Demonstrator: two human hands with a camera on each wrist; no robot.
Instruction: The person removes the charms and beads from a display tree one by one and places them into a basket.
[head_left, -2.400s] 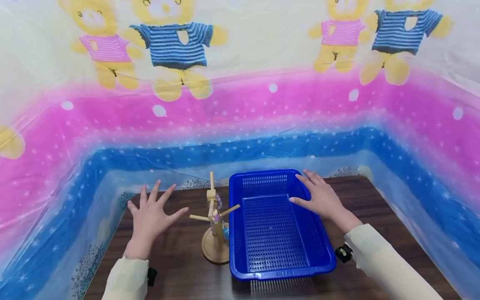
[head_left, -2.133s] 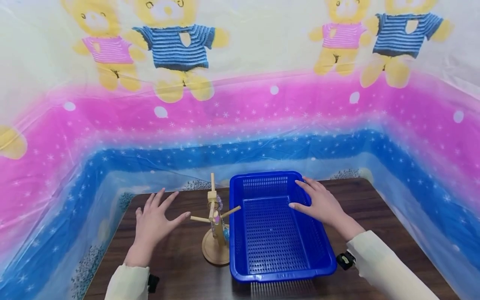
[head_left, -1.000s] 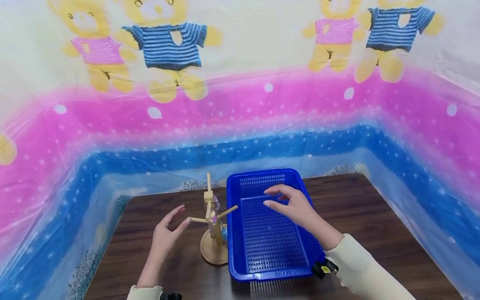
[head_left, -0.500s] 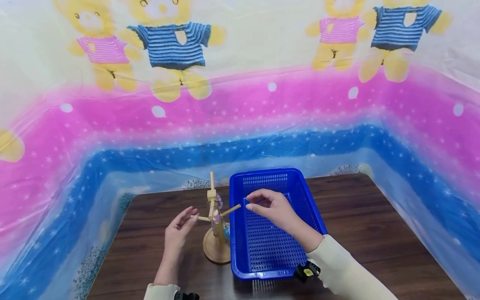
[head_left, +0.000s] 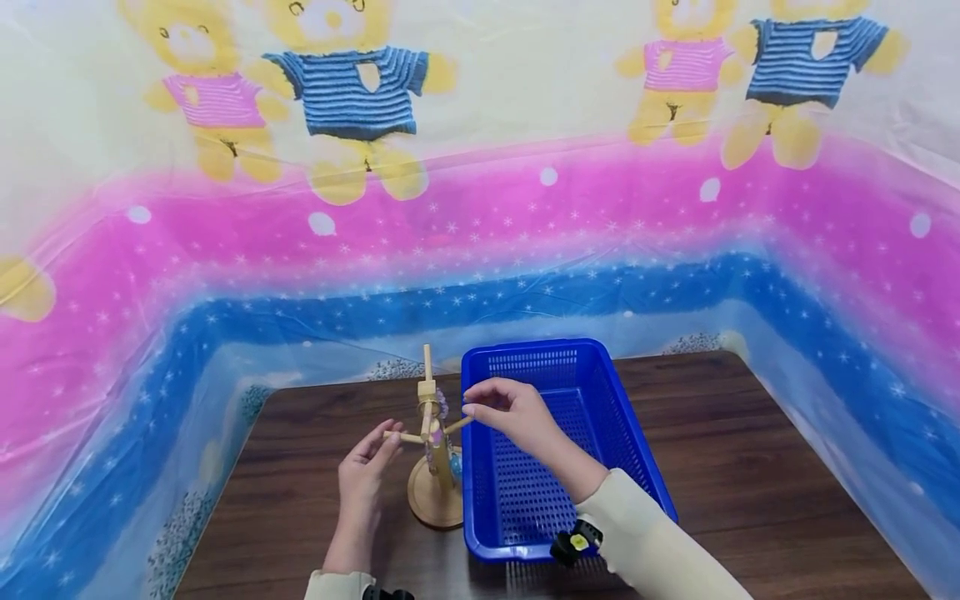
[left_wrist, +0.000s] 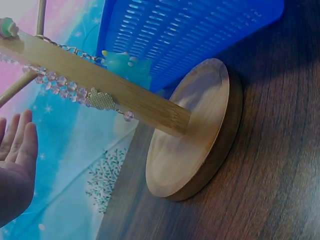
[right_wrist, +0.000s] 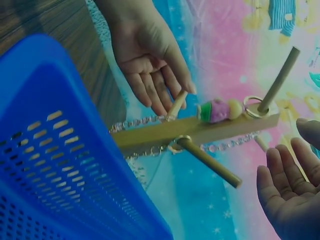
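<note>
A wooden stand [head_left: 441, 475] with a round base [left_wrist: 200, 150] and several pegs rises left of a blue basket [head_left: 495, 552]. Keychains hang from its pegs: one with clear pinkish beads [left_wrist: 62, 86], one with a translucent blue charm [left_wrist: 125, 67], and one with a purple and green charm [right_wrist: 217, 111]. My left hand [head_left: 363, 475] is at the end of the left peg [right_wrist: 177, 102], thumb tip right at it, fingers loosely bent. At the tip of the right peg [head_left: 459, 423] is my right hand [head_left: 521, 417], above the basket's near-left side, thumb and fingers apart.
The dark wooden table [head_left: 750, 467] carries the stand and basket. A printed bear-pattern curtain [head_left: 487, 208] surrounds the table on the back and sides. The basket's left rim stands close against the stand's base.
Both hands have moved inward to the stand: the left from the table's left side to the left peg, the right from the basket's right rim across to the right peg. Their fingers have drawn closer together.
</note>
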